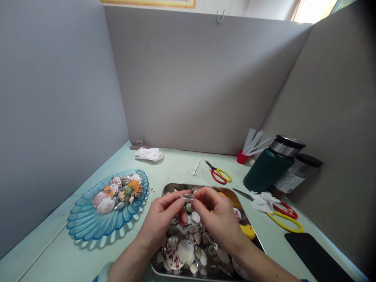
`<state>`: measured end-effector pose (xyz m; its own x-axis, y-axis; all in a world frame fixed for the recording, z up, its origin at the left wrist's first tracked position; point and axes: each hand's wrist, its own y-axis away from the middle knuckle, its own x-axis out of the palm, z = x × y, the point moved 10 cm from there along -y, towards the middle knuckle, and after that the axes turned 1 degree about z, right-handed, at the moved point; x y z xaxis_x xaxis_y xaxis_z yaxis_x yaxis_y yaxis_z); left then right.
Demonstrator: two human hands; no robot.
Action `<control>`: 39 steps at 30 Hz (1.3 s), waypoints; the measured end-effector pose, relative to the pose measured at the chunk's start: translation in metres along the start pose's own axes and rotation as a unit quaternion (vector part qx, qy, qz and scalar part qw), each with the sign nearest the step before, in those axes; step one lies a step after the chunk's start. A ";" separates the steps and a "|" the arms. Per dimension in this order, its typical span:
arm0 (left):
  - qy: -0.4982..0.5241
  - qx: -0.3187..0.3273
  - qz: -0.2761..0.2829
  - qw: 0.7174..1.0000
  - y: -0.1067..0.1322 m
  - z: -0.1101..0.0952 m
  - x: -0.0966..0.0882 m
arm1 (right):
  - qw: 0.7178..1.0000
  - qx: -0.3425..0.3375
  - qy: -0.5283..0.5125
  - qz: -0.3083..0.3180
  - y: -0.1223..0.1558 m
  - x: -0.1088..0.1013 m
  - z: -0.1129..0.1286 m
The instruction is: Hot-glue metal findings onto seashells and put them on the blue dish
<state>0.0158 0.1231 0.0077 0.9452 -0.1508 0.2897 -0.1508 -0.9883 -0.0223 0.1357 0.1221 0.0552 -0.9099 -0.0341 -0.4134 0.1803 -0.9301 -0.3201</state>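
Observation:
My left hand (pixel 164 215) and my right hand (pixel 219 219) meet over the metal tray (pixel 176 277). Pinched between their fingertips is a small, shiny, clear piece (pixel 187 197); its exact kind is too small to tell. Beneath my hands the tray holds many shells, among them a white scallop shell (pixel 186 252) and a purple-speckled scallop shell (pixel 174 254). A green shell (pixel 188 207) shows just below the fingers. At the tray's right side lies a yellow object (pixel 248 231), partly hidden by my right hand.
To the left, a blue scalloped plate (pixel 91 227) bears several shells. Behind the tray lie a white marker-like stick (pixel 196 167) and scissors (pixel 221 175). On the right are a red cup of strips (pixel 242 157), a green bottle (pixel 268 168), larger scissors (pixel 284 222) and a black phone-like slab (pixel 314 254).

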 end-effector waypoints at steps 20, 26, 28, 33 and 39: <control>-0.049 0.021 -0.018 0.998 0.003 -0.008 0.003 | 0.956 -0.232 0.176 -0.032 0.016 -0.001 0.044; 0.024 0.013 0.051 0.998 0.002 -0.002 0.011 | 0.964 -0.217 0.144 -0.041 0.014 -0.005 0.044; 0.047 0.012 0.059 0.997 0.002 0.000 0.012 | 0.966 -0.215 0.133 -0.043 0.014 -0.006 0.044; 0.073 0.007 0.063 0.995 0.003 0.001 0.011 | 0.971 -0.214 0.093 -0.053 0.015 -0.009 0.046; 0.077 0.006 0.063 0.995 0.003 -0.001 0.012 | 0.987 -0.151 0.029 -0.054 0.010 -0.014 0.038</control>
<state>0.0264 0.1186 0.0116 0.8633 -0.2692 0.4269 -0.2608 -0.9621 -0.0793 0.1358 0.0998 0.0900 -0.9084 0.0881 -0.4088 0.1952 -0.7751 -0.6009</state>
